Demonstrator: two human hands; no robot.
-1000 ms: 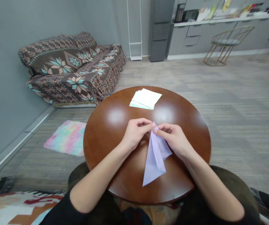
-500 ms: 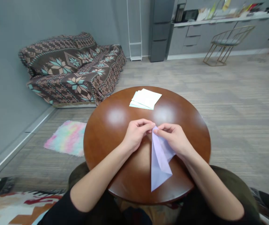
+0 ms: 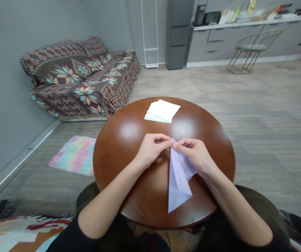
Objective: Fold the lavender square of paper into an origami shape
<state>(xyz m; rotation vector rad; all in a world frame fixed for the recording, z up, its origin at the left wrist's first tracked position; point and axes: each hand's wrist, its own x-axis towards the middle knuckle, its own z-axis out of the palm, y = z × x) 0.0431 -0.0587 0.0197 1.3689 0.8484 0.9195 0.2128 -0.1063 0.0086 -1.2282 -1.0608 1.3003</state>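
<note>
A folded sheet of lilac paper (image 3: 179,180) hangs from my fingers over the near half of the round table, its long point toward me. My left hand (image 3: 154,147) pinches the paper's top tip between thumb and fingers. Just to the right, my right hand (image 3: 193,152) grips the same upper end, thumb on the near face. The fingertips of both hands almost meet there. Part of the paper's right side is hidden behind my right hand.
On the far side of the brown round table (image 3: 119,150) lies a fanned stack of pale paper sheets (image 3: 163,110). A sofa with a patterned cover (image 3: 82,77) stands at the back left, a fluffy pastel rug (image 3: 74,154) on the floor nearer. A wire chair (image 3: 252,49) is at the far right.
My left fingertips have shifted slightly lower on the paper, so its top tip now sticks up above them. Both hands keep their hold.
</note>
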